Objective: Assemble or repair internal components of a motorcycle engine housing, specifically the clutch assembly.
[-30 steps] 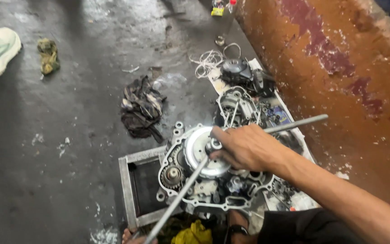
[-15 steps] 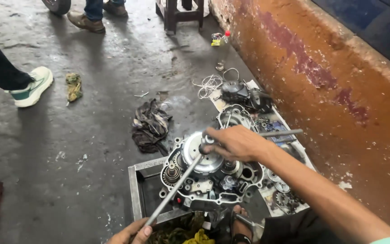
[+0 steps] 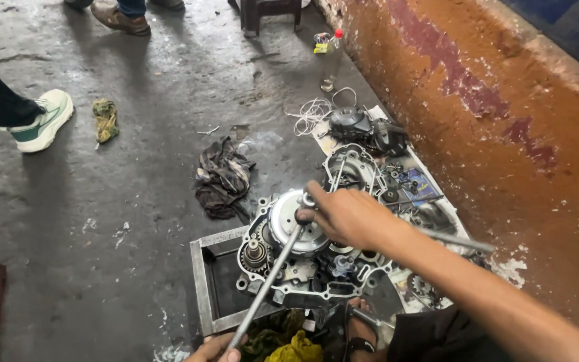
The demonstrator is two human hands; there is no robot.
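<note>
Gripping the head of a long steel bar (image 3: 266, 285), the right hand (image 3: 346, 216) sits right on top of the round silver rotor (image 3: 288, 221) of an opened engine case (image 3: 303, 268), fingers clenched around the bar's upper end where it meets the rotor's centre. Down at the bottom edge, the left hand (image 3: 212, 348) grasps the bar's lower end, fingers wrapped round it though half cut off by the frame. The case rests in a square metal frame (image 3: 199, 281) on the concrete floor (image 3: 102, 201), close beside the rust-coloured wall (image 3: 477, 121). To do this well, I'd judge the upper hand should keep the bar's head square and seated on the centre fitting while the lower hand pulls steadily, not jerking, so it doesn't slip off across the gears. A dark rag (image 3: 222, 175) lies just beside the case, a second cover (image 3: 346, 167) and loose small parts beyond it. What kind of fitting the bar's head engages is hidden under the right hand. A second rod (image 3: 454, 239) passes behind the forearm, its near end out of sight. Bystanders' shoes (image 3: 43, 121) stand well apart.
</note>
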